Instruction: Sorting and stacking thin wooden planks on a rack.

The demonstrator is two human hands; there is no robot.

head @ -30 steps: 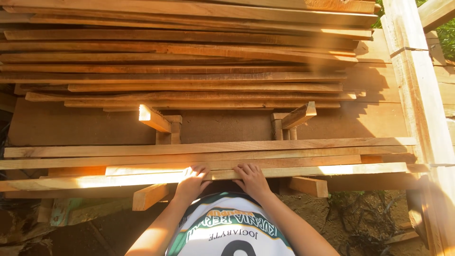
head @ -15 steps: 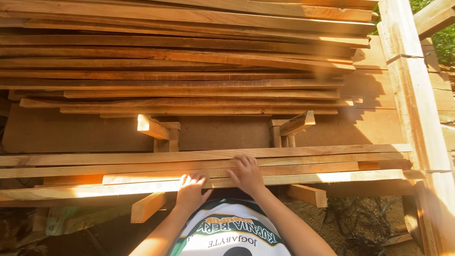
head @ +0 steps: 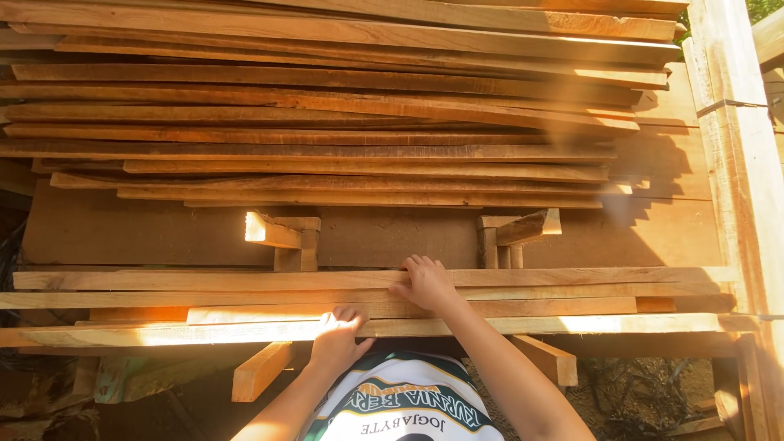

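Observation:
A near stack of long thin wooden planks (head: 572, 291) lies across the bench in front of me. My right hand (head: 425, 282) rests flat on top of these planks, fingers spread toward the far edge. My left hand (head: 336, 336) grips the front edge of the lowest, nearest plank (head: 637, 324), fingers curled over its top. A much larger pile of long planks (head: 327, 122) is stacked behind, across the upper half of the view.
Two small wooden blocks (head: 282, 237) (head: 514, 235) stand on a brown board (head: 147, 233) between the stacks. A tall pale post (head: 747, 163) runs down the right side. Angled support battens (head: 260, 371) (head: 549, 359) stick out below the near planks.
My right hand has slid forward from the front edge onto the top of the near planks. My left hand has pulled back slightly and now curls on the front plank's edge.

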